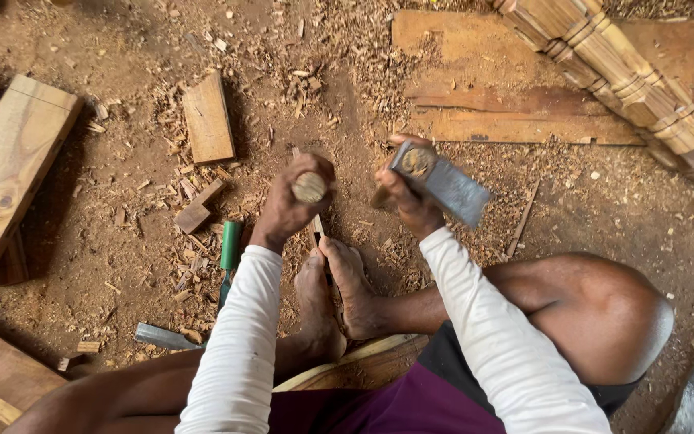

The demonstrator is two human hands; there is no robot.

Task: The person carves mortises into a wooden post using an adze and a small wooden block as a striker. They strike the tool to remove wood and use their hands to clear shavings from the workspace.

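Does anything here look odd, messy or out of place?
Wood chips and shavings litter the dirt floor. Oddest is that bare feet pin the workpiece, right beside the chisel in the left hand, while the right hand holds a hammer.

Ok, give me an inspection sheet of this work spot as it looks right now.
Surface: dirt floor covered in wood chips and shavings.
Job's things: wooden-handled chisel held upright, its blade between the bare feet; hammer with a flat metal head raised beside it.
Clutter: green-handled chisel, loose metal blade, small wood offcuts, short board.
Grippers: left hand fingers wrapped round the chisel handle; right hand gripping the hammer.
Cables: nothing seen.
Surroundings: planks at left, flat boards ahead, bundle of turned wooden posts at upper right.
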